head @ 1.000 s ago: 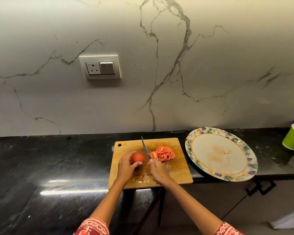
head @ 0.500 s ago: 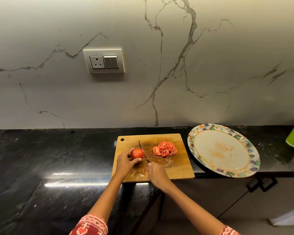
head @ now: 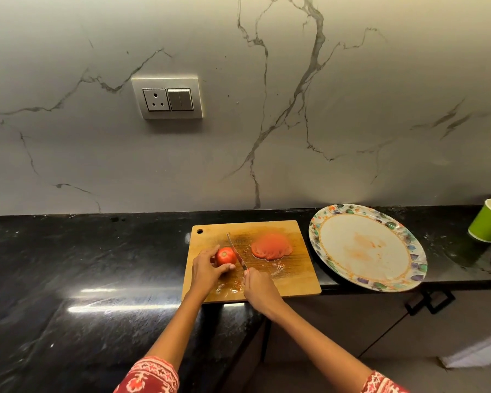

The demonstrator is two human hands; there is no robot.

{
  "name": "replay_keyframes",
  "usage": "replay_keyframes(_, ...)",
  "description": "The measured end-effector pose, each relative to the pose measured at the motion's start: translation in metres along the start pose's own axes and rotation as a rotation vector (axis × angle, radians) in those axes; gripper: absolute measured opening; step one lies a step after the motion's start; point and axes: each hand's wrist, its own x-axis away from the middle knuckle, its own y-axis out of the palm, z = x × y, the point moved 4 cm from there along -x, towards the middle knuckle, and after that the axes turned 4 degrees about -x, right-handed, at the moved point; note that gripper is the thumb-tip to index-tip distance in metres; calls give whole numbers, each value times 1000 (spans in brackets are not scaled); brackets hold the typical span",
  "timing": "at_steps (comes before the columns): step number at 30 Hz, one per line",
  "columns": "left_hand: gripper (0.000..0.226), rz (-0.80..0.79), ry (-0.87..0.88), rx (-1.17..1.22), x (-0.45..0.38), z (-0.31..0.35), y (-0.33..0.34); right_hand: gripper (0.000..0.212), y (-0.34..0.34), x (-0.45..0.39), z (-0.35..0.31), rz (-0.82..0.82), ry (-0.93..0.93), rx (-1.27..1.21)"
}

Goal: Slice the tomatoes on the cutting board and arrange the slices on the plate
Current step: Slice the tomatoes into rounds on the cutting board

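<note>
Left hand [head: 206, 269] curls round a whole tomato [head: 226, 256] on the cutting board [head: 292, 282], left half. Right hand [head: 260, 285] grips the knife [head: 236, 251], blade against the tomato's right side. Cut slices [head: 271, 246] heaped further right. Plate [head: 408, 245] bare, only smears, overhanging the counter edge [head: 465, 282]; arranging seems not begun. Board's front edge overhangs too.

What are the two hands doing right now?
Left hand: fingers curled round the tomato.
Right hand: gripping the knife.
</note>
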Motion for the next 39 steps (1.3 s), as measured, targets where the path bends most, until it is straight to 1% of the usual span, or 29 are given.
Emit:
replay_keyframes(2,69,11,-2,-2,0,0,1,30,-1,0,-3,6,5,34)
replay_keyframes(4,65,32,0,-14,0,1,3,28,-2,1,-7,17,25,72)
replay_keyframes(8,60,39,-3,-41,-3,4,3,27,-3,3,-11,32,67,124)
replay_keyframes(16,55,29,15,-6,0,4,-2,26,1,-1,-25,66,37,192)
replay_keyframes(22,56,-19,-2,3,-3,1,-4,24,9,17,-13,119,-24,314)
replay_keyframes(30,57,-23,7,-21,-3,6,-3,25,13,2,-19,131,6,309)
replay_keyframes(35,56,-55,-3,-23,-7,6,-5,24,18,16,-3,135,-15,352)
replay_keyframes(39,57,-68,26,-39,-5,8,-3,21,20,12,-5,140,-2,326)
